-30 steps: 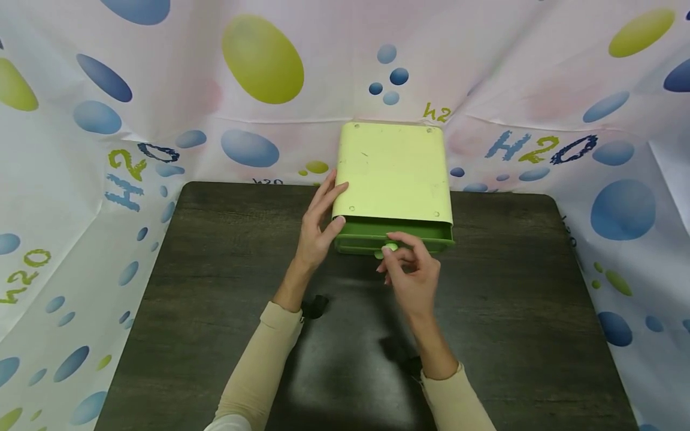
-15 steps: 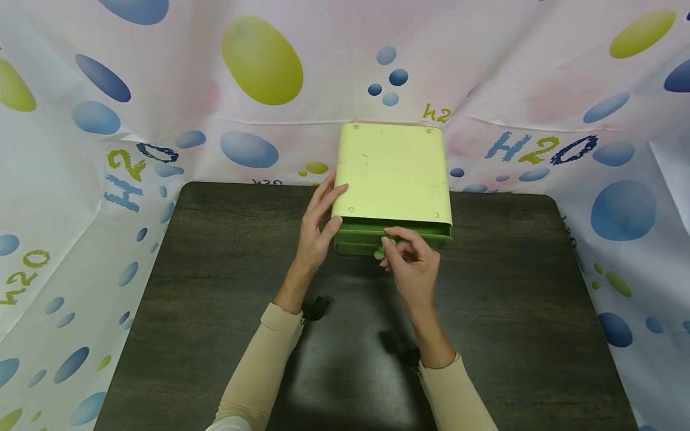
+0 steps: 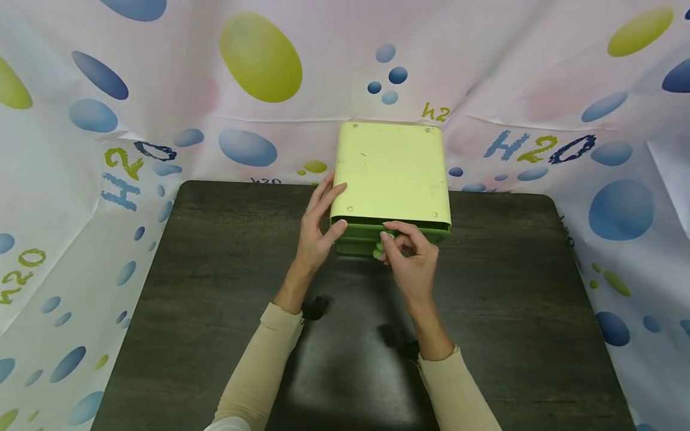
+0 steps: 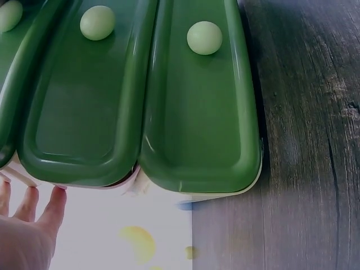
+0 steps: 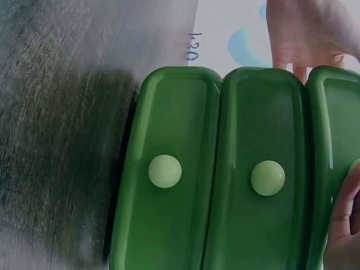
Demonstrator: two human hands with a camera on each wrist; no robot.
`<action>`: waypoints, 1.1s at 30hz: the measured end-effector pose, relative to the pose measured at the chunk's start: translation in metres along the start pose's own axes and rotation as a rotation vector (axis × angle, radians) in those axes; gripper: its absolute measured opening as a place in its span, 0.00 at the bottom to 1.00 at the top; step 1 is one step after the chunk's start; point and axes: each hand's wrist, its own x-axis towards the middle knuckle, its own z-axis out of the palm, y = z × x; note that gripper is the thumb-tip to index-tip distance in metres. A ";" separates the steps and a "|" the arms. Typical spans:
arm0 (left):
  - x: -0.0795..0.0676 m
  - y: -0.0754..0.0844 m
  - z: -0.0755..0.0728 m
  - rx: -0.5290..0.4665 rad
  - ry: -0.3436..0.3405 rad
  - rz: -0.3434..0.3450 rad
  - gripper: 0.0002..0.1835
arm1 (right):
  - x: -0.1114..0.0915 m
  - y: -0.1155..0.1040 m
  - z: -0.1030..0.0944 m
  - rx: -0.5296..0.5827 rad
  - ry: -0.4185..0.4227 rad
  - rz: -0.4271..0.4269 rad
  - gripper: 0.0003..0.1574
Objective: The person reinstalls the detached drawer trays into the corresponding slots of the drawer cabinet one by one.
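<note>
A small chest of drawers with a pale yellow-green casing stands at the back of the table. Its three green drawers, each with a round light-green knob, show in the wrist views, among them the bottom drawer and middle drawer. My right hand pinches the knob of the top drawer between thumb and fingers. Only a thin dark gap shows between that drawer's front and the casing. My left hand rests on the casing's left side, fingers extended, thumb at the front corner.
The dark wood-grain table spreads to both sides and in front of the chest. Behind it hangs a white curtain with blue and green spots, close to the chest's back. Another stretch of it lines each side.
The top drawer has slid back into the casing, pushed by my right hand on its knob, and the opening has narrowed. My left hand has stayed at the casing's left side.
</note>
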 end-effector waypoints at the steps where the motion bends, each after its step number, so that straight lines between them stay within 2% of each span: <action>1: 0.000 -0.001 0.000 0.005 -0.001 -0.004 0.36 | 0.000 0.001 0.000 -0.003 0.001 0.000 0.11; 2: -0.001 -0.006 -0.001 0.008 0.000 -0.010 0.36 | 0.000 0.001 0.000 -0.004 0.003 0.001 0.11; 7: -0.001 -0.007 -0.001 0.014 0.002 -0.026 0.35 | 0.002 0.003 0.001 -0.004 0.007 0.003 0.12; 10: 0.000 -0.003 -0.001 0.014 0.002 -0.028 0.35 | 0.004 0.003 0.001 0.000 0.005 -0.002 0.12; 20: 0.000 -0.005 0.001 0.039 0.022 0.005 0.30 | 0.009 0.008 -0.001 0.020 0.002 -0.008 0.11; 33: -0.001 -0.007 0.002 0.038 0.040 0.004 0.31 | 0.010 0.009 -0.001 0.050 -0.003 -0.008 0.11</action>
